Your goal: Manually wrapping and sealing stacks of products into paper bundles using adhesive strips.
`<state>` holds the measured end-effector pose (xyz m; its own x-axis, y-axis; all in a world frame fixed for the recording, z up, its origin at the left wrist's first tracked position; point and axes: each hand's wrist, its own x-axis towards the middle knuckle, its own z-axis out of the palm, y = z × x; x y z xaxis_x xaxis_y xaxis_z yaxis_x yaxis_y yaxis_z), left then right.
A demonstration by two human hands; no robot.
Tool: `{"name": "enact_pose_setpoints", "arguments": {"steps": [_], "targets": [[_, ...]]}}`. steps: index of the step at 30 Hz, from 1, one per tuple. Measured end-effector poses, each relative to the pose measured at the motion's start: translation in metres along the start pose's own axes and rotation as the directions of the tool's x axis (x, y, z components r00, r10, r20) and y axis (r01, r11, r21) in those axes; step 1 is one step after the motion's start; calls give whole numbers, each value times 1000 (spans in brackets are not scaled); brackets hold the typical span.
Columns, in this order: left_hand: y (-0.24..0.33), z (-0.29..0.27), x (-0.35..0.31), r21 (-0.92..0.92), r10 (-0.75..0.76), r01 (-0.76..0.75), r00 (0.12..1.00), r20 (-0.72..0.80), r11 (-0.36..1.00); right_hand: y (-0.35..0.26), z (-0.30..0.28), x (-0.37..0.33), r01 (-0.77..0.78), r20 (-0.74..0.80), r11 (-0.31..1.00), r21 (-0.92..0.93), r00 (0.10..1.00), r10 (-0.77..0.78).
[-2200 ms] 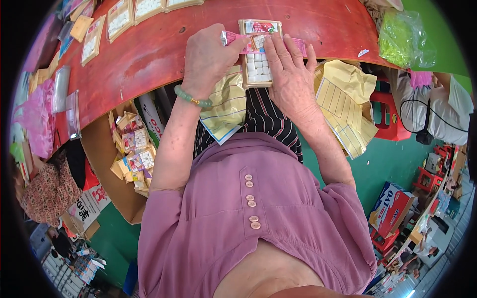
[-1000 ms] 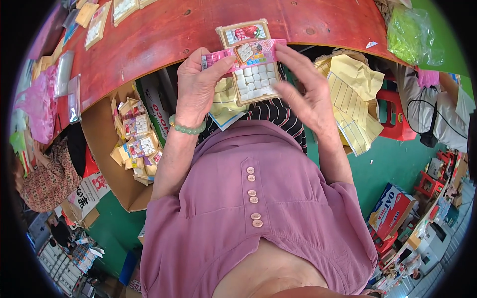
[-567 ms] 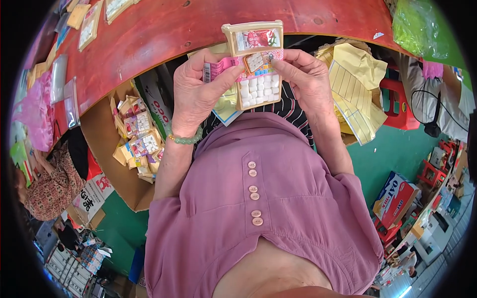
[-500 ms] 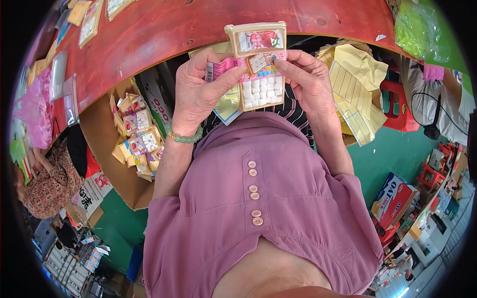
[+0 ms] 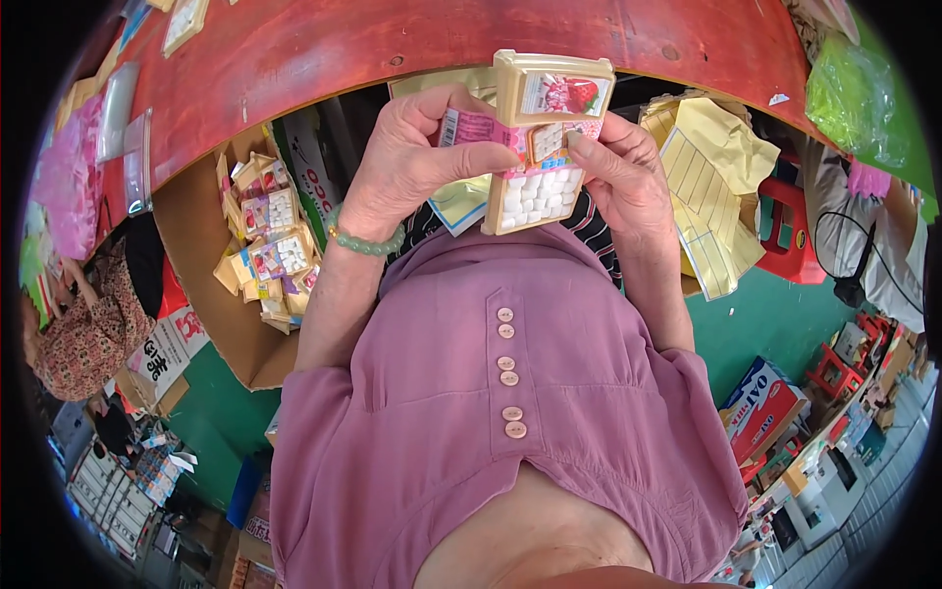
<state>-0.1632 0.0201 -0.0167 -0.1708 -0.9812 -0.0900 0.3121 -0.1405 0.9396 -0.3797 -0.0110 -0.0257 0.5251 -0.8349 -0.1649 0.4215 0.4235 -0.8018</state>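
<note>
Between my hands, just over the table's near edge, is a tilted cream plastic case (image 5: 506,93). A strawberry picture shows in its upper part, and small white pillow-shaped pieces (image 5: 538,199) fill the lower part. A pink printed band (image 5: 473,129) crosses its middle, with a small window of white pieces on it. My left hand (image 5: 417,157) grips the band at the left, thumb on top and fingers partly hidden. At the right edge, my right hand (image 5: 628,172) holds the case closed-fingered, its thumb against the band.
A cardboard box (image 5: 211,304) at the left holds several similar banded cases (image 5: 270,211). Yellow lined paper sheets (image 5: 702,187) stand at the right by a red stool (image 5: 785,231). The red table (image 5: 442,29) curves ahead. Another person (image 5: 93,324) sits far left.
Both hands and the case have shifted slightly to the right in the picture, and the case now leans more. The grip on the case and band continues.
</note>
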Motion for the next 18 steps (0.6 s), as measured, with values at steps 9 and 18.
{"name": "enact_pose_setpoints", "arguments": {"steps": [9, 18], "targets": [[-8, -2, 8, -83, -115, 143, 953, 279, 986, 5, -20, -3, -52, 216, 998, 18, 975, 47], [-12, 5, 14, 118, 22, -91, 872, 490, 989, -5, -24, -18, -44, 303, 997, -68, 951, 63]]}}
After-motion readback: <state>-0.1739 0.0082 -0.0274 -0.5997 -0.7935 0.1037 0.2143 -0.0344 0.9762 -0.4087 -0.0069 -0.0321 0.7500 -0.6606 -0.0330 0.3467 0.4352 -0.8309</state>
